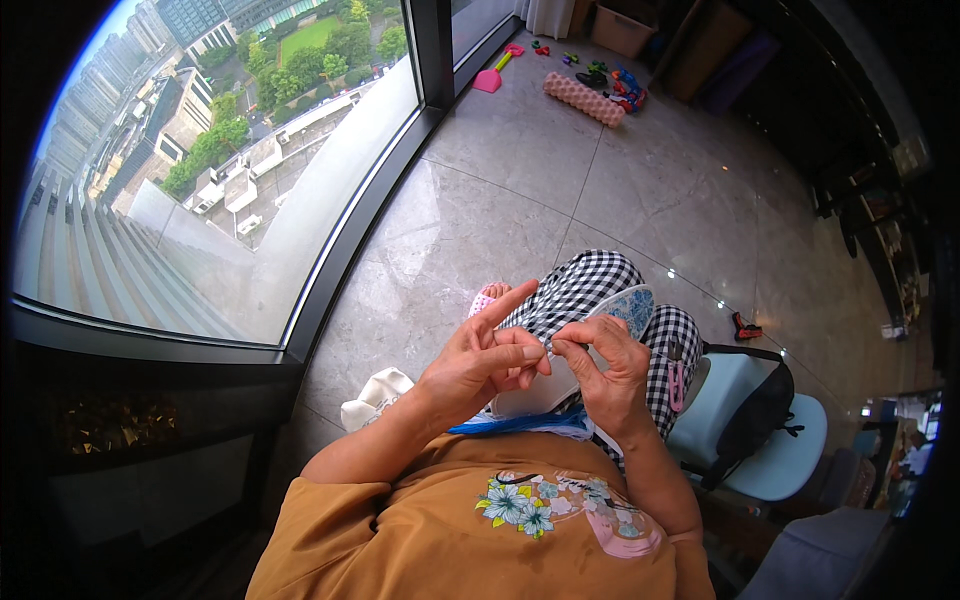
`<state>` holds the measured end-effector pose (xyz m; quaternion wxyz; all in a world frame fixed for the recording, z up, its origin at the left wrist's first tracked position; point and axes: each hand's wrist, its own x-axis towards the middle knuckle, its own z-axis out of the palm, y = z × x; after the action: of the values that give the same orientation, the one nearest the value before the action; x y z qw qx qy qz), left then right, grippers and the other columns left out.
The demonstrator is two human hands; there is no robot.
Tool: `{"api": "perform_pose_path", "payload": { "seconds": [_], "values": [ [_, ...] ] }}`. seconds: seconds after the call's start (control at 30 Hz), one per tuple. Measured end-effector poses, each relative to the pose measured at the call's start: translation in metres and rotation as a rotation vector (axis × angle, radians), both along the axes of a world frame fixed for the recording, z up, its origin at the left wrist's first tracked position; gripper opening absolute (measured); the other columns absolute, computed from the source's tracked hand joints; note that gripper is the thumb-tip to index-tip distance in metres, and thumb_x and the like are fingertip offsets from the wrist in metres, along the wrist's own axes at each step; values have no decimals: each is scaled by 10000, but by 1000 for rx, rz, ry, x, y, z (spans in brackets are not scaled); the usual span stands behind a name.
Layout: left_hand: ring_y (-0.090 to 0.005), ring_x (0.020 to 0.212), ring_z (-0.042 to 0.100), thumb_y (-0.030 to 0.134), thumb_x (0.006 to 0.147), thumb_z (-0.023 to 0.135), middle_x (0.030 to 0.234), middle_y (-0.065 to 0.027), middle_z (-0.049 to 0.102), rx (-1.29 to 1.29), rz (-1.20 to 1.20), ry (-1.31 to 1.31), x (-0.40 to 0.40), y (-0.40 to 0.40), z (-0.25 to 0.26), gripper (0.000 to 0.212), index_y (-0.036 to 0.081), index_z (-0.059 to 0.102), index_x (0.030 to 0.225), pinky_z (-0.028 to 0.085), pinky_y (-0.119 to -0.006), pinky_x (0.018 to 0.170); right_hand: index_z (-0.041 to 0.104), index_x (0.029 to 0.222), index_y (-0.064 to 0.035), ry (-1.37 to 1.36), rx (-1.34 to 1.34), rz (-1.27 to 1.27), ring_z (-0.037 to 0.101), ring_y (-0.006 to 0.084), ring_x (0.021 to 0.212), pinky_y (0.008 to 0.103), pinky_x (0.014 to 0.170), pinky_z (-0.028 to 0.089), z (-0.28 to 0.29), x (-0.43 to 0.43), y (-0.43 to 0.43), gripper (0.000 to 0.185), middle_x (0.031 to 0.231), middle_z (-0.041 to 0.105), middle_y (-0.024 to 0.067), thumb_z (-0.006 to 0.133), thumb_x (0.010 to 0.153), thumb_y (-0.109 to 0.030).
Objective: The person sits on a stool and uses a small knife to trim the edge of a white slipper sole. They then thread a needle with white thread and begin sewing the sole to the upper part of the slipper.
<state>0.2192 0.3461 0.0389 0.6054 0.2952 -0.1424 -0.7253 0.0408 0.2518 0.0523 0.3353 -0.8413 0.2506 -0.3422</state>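
My left hand [491, 352] and my right hand [611, 367] meet above my lap, fingertips almost touching. Each pinches at what looks like a thin thread, too fine to make out clearly. The left index finger points up and away. Beneath the hands lies a pale insole [529, 394]; another insole part with a blue floral pattern [628, 309] shows beyond the right hand. Blue and white thread [517, 425] is bunched at my waist, partly hidden by my forearms. Pink-handled thread snips [676, 382] rest on my right thigh, over the black-and-white checked trousers [592, 274].
On my right stands a light blue chair [799, 450] with a black bag [757, 420] on it. A white cloth bag [379, 394] is at my left. Ahead on the tiled floor lie a pink foam roller [583, 99], a toy shovel [491, 75] and small toys. A tall window [225, 187] borders the left.
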Motion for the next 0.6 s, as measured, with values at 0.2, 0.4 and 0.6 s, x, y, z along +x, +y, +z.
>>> {"api": "perform_pose_path", "payload": {
  "seconds": [0.2, 0.4, 0.6],
  "values": [
    [-144, 727, 640, 26, 929, 673, 899, -128, 687, -1, 7, 5, 0, -1, -1, 838, 40, 163, 1593, 523, -234, 659, 677, 899, -61, 2, -86, 15, 653, 240, 748, 377, 827, 454, 1, 0, 1, 84, 810, 683, 55, 736, 841, -45],
    [-129, 749, 637, 5, 926, 668, 906, -114, 686, -16, 68, -130, -1, 1, -2, 816, 51, 196, 1591, 526, -237, 664, 676, 930, -79, 27, -211, 38, 634, 220, 729, 396, 860, 436, 1, -1, 0, 118, 785, 663, 43, 738, 834, -49],
    [-111, 760, 635, -8, 912, 684, 916, -90, 688, -56, 123, -322, -5, 1, -4, 777, 43, 274, 1570, 516, -226, 644, 679, 929, -85, 61, -252, 41, 631, 209, 736, 400, 875, 426, 2, -1, 3, 112, 793, 662, 29, 739, 837, -61]
  ]
}}
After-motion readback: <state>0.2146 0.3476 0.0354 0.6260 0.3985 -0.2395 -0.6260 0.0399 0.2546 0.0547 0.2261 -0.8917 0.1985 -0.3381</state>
